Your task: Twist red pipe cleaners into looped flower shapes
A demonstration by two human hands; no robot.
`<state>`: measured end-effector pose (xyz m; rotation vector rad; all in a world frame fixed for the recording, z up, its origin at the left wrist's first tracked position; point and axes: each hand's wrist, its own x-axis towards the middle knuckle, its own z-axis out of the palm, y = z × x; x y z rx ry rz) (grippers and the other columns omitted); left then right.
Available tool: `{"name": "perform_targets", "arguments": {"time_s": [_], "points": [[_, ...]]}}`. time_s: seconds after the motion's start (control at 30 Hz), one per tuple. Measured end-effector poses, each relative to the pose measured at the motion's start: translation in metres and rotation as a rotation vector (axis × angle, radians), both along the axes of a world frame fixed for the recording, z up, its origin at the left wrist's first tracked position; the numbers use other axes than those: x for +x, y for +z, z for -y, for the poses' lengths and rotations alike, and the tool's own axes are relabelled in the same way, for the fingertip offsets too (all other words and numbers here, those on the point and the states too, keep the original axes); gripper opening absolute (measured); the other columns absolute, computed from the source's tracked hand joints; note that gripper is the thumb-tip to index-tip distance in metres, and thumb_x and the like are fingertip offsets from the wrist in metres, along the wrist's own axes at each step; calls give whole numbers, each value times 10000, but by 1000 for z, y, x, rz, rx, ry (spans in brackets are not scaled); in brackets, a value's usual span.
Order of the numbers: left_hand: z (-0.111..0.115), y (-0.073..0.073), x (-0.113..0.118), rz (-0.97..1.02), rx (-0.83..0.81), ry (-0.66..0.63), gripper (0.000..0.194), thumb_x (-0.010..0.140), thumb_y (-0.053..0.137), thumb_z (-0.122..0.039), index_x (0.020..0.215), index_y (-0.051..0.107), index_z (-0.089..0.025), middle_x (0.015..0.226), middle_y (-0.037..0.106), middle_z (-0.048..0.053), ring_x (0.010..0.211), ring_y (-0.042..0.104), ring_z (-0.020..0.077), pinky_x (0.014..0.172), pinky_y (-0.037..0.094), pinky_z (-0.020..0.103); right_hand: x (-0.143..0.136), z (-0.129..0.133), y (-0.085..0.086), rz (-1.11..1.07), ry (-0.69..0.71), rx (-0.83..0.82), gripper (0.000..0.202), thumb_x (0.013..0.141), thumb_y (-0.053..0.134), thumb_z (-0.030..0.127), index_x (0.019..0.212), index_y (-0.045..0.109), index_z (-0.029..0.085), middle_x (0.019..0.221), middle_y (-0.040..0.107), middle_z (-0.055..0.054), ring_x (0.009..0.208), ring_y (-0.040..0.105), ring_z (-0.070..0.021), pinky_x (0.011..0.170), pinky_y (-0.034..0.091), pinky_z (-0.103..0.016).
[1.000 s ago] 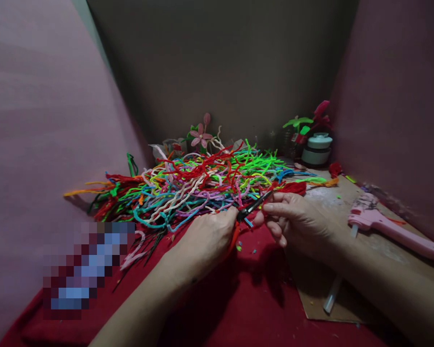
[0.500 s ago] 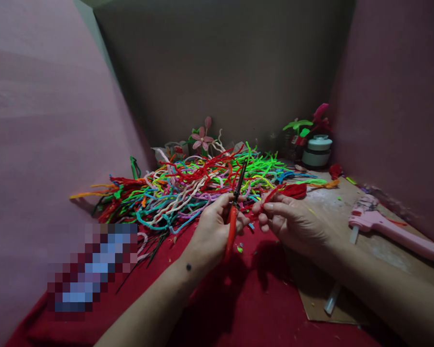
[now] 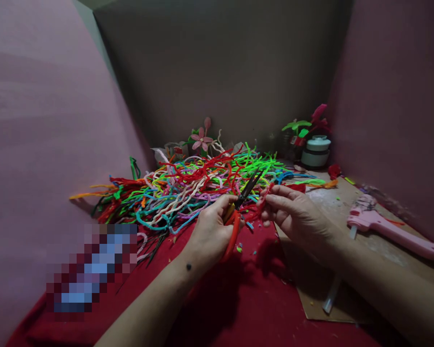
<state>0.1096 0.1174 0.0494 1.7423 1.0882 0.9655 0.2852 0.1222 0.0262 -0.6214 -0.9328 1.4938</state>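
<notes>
My left hand (image 3: 217, 224) is closed round the orange-red handles of a pair of scissors (image 3: 234, 236). The dark blades point up and to the right, just left of my right hand. Between the thumb and fingers of my right hand (image 3: 289, 209) is a red pipe cleaner (image 3: 266, 195), pinched near the scissors' tips. Part of it hides behind the fingers. Behind both hands spreads a tangled heap of coloured pipe cleaners (image 3: 198, 180) in red, green, white, blue and purple.
A pink glue gun (image 3: 394, 231) with a clear glue stick lies on a cardboard sheet (image 3: 325, 303) at the right. A pink flower (image 3: 201, 140) and a pale-lidded jar (image 3: 316, 152) stand at the back. Small clippings dot the red cloth (image 3: 202, 308). A blurred-out object (image 3: 94, 270) lies at left.
The scissors have tilted to the right, their blades nearer my right hand. My right hand has turned slightly, and the red pipe cleaner in it now points more upright.
</notes>
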Motion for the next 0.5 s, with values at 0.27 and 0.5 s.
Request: {"name": "perform_targets", "arguments": {"time_s": [0.27, 0.5], "points": [[1, 4, -7, -96, 80, 38, 373, 689, 577, -210, 1048, 509, -135, 716, 515, -13, 634, 475, 95, 588, 388, 199, 0, -2, 2, -41, -27, -45, 133, 655, 675, 193, 722, 564, 163, 645, 617, 5, 513, 570, -107, 449, 434, -220], [2, 5, -12, -398, 460, 170, 360, 723, 475, -124, 1079, 493, -169, 797, 564, 5, 719, 515, 113, 693, 406, 222, 0, -2, 1, -29, -77, -79, 141, 611, 695, 164, 697, 583, 147, 631, 600, 4, 520, 564, -100, 452, 430, -211]]}}
